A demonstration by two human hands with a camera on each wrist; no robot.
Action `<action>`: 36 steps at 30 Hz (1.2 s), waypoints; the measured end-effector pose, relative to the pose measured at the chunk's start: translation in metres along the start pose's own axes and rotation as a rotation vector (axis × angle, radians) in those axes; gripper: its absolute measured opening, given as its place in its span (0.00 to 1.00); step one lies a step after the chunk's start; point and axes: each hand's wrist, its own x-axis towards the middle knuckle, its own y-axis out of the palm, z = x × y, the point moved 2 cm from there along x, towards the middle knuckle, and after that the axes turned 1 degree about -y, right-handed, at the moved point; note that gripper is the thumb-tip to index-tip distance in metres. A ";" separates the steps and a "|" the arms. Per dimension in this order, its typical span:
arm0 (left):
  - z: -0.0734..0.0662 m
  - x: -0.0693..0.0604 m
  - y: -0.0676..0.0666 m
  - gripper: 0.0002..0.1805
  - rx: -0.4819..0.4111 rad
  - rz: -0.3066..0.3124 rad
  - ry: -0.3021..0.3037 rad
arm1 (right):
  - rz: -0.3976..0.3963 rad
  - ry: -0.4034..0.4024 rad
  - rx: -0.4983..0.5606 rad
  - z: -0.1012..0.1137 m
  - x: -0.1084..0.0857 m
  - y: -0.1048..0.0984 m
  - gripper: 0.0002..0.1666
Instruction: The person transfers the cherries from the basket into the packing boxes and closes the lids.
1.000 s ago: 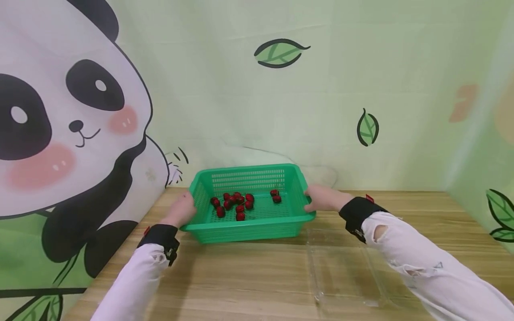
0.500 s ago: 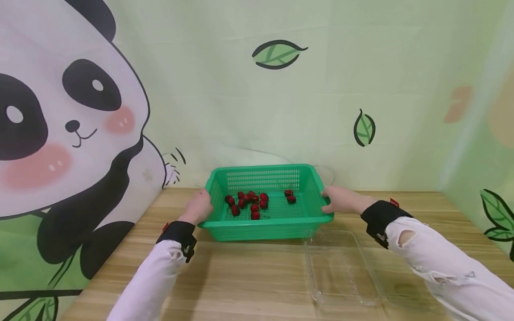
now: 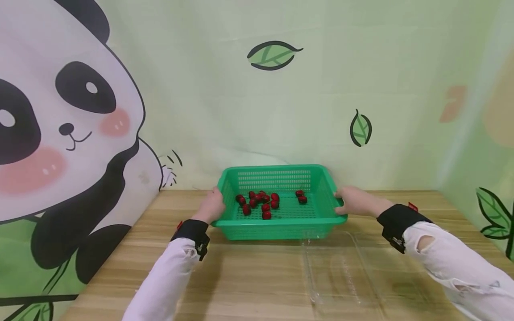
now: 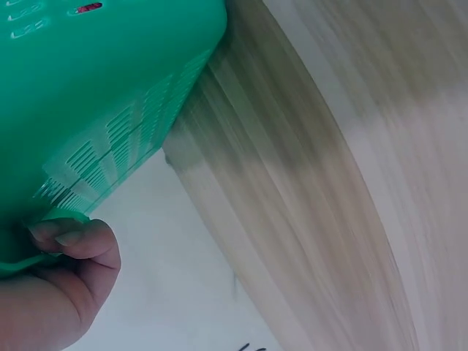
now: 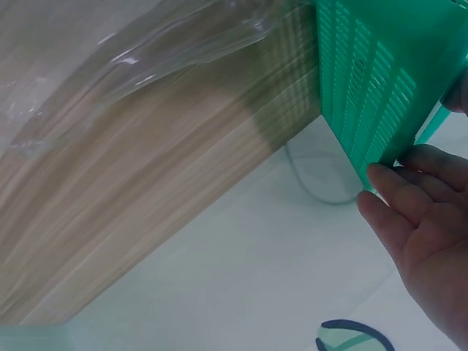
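Observation:
A green plastic basket with slotted walls stands near the back of the table, held at both ends. Inside it lie several dark red cherries, most of them left of the middle, with a pair off to the right. My left hand grips the rim at the left end; in the left wrist view its fingers curl round the edge. At the opposite end my right hand pinches the rim, thumb on top, with the fingers under it in the right wrist view.
A clear plastic container lies on the wooden table in front of the basket's right part, low and hard to make out. Behind the table hangs a pale green cloth printed with a panda and leaves.
Both hands and the basket have moved to the right, with the cherries still inside. The clear container stays about where it was, now nearer below the basket's right part.

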 end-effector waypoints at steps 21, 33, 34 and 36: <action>-0.021 0.008 0.012 0.27 -0.033 -0.035 -0.023 | -0.032 0.019 -0.053 -0.012 -0.021 -0.005 0.31; -0.032 0.012 0.016 0.30 -0.034 -0.018 -0.027 | -0.039 0.024 -0.056 -0.024 -0.026 -0.007 0.31; -0.034 0.013 0.017 0.29 -0.034 -0.019 -0.035 | -0.042 0.022 -0.058 -0.025 -0.026 -0.007 0.31; -0.036 0.013 0.018 0.28 -0.034 -0.026 -0.051 | -0.045 0.018 -0.056 -0.025 -0.027 -0.008 0.31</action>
